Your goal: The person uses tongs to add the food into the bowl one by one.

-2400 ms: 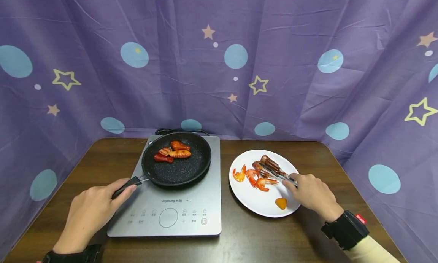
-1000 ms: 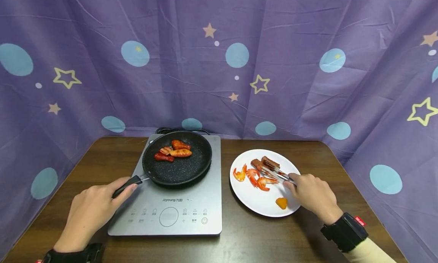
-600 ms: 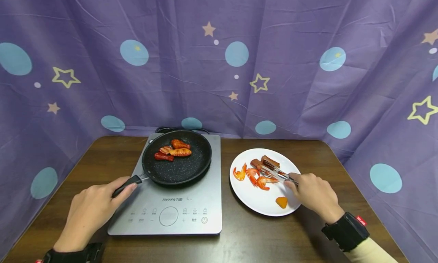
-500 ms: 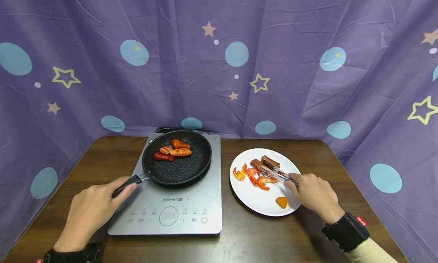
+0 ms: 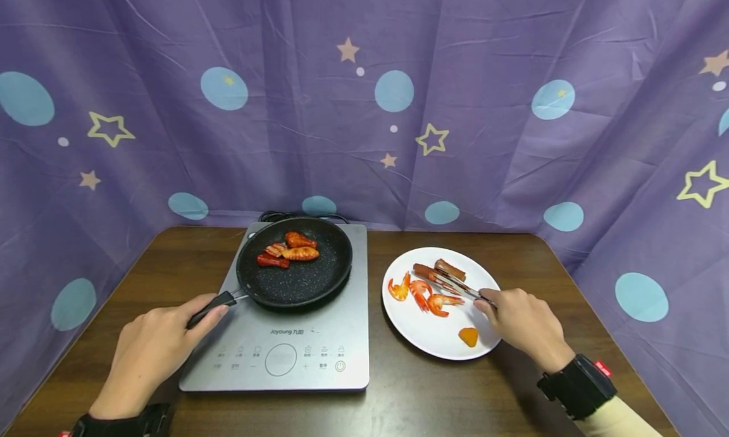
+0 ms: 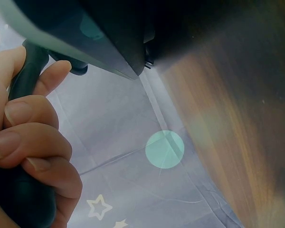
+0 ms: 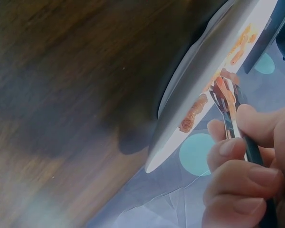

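In the head view my left hand (image 5: 154,342) grips the black handle (image 5: 209,309) of a frying pan (image 5: 290,285); in the left wrist view the fingers curl round it. The pan sits on a silver induction cooker (image 5: 319,361) with several browned meat pieces (image 5: 300,253) inside. My right hand (image 5: 526,320) holds metal tongs (image 5: 464,288) over a white plate (image 5: 421,336). The tong tips lie at a brown meat strip (image 5: 424,272); whether they clamp it I cannot tell. Another brown piece (image 5: 452,269) lies just behind them.
Three orange shrimp (image 5: 438,304) lie on the plate's left side, and a golden nugget-like piece (image 5: 469,336) near its front right. A black cable (image 5: 279,216) runs behind the cooker. A purple curtain (image 5: 484,171) hangs behind the wooden table (image 5: 421,399).
The tongs' arms have shifted a little on the plate and now look closer together. The left brown strip has slid slightly left. The left hand and pan stay in place.
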A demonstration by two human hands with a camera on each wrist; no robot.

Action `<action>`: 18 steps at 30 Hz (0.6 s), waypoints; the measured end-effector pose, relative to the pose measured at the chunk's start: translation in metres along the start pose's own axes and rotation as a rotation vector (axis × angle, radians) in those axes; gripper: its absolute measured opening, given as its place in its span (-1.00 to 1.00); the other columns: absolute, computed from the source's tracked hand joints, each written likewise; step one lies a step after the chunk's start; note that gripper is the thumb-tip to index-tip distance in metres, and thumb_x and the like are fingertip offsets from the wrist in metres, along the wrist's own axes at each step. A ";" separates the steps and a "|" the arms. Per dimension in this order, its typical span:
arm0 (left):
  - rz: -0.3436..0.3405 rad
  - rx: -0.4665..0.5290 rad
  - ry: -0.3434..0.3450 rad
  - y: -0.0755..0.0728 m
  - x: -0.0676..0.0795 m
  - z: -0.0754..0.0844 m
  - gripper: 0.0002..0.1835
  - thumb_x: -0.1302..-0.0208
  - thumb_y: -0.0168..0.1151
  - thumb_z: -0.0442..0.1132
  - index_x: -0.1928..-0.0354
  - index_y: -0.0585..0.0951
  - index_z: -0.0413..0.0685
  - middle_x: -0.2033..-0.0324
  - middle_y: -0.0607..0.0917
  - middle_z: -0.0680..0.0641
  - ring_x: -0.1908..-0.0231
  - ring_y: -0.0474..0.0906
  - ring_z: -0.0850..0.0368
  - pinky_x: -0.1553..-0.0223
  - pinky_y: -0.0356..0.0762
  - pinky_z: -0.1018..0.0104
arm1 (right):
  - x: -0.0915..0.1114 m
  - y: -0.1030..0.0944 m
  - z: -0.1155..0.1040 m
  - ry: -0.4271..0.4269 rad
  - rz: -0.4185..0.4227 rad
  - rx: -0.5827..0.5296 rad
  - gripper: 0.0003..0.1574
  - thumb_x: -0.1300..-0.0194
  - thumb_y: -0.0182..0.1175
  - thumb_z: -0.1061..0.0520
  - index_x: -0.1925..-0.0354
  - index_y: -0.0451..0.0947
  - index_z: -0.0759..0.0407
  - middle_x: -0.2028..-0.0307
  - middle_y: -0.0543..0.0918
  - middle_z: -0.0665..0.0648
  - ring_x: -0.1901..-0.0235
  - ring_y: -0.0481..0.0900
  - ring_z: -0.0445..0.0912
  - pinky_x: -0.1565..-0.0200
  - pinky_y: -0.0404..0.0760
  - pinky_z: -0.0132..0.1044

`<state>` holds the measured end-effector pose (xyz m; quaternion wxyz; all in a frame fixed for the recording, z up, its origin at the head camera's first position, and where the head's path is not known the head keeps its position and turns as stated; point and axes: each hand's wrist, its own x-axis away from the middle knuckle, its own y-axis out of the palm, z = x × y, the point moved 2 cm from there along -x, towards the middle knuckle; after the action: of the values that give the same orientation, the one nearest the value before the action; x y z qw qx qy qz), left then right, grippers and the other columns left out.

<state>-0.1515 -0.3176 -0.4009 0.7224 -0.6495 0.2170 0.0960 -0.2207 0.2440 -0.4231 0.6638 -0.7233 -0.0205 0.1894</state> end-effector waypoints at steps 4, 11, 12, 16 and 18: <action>-0.010 0.002 -0.001 0.000 -0.001 0.001 -0.54 -0.26 0.16 0.26 -0.04 0.62 0.19 0.87 0.21 0.19 0.82 0.09 0.23 0.84 0.02 0.27 | 0.001 0.000 0.000 -0.009 0.014 0.007 -0.62 -0.27 0.23 -0.21 0.08 0.65 -0.04 0.52 0.59 0.01 0.60 0.45 -0.13 0.67 0.38 -0.09; -0.018 -0.004 -0.003 0.000 -0.002 0.002 -0.52 -0.26 0.15 0.28 -0.05 0.62 0.18 0.89 0.19 0.18 0.83 0.07 0.23 0.85 0.00 0.27 | -0.001 -0.010 -0.001 -0.044 0.111 0.007 -0.65 -0.28 0.20 -0.23 0.12 0.66 -0.09 0.56 0.57 -0.01 0.63 0.48 -0.09 0.69 0.39 -0.06; -0.020 -0.005 -0.005 0.000 -0.002 0.002 -0.52 -0.26 0.14 0.28 -0.06 0.62 0.18 0.89 0.19 0.18 0.83 0.07 0.22 0.85 0.01 0.27 | -0.002 -0.013 -0.003 -0.058 0.132 0.006 -0.65 -0.29 0.18 -0.24 0.13 0.66 -0.10 0.58 0.55 -0.03 0.64 0.46 -0.10 0.69 0.38 -0.07; -0.019 -0.005 -0.014 -0.001 -0.001 0.001 -0.52 -0.26 0.14 0.28 -0.06 0.62 0.17 0.89 0.18 0.18 0.83 0.07 0.22 0.85 0.01 0.26 | -0.014 -0.027 -0.020 -0.126 0.206 0.007 -0.64 -0.32 0.14 -0.27 0.12 0.65 -0.12 0.62 0.52 -0.07 0.65 0.45 -0.12 0.70 0.38 -0.08; -0.019 -0.003 -0.016 -0.001 0.000 0.001 -0.52 -0.26 0.14 0.27 -0.06 0.62 0.16 0.88 0.19 0.18 0.83 0.08 0.22 0.85 0.01 0.26 | -0.021 -0.034 -0.032 -0.168 0.232 0.003 -0.64 -0.33 0.13 -0.26 0.09 0.64 -0.14 0.61 0.54 -0.07 0.64 0.46 -0.12 0.70 0.39 -0.09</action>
<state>-0.1512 -0.3169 -0.3994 0.7239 -0.6519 0.2048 0.0947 -0.2226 0.2117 -0.3836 0.6347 -0.7013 0.0080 0.3245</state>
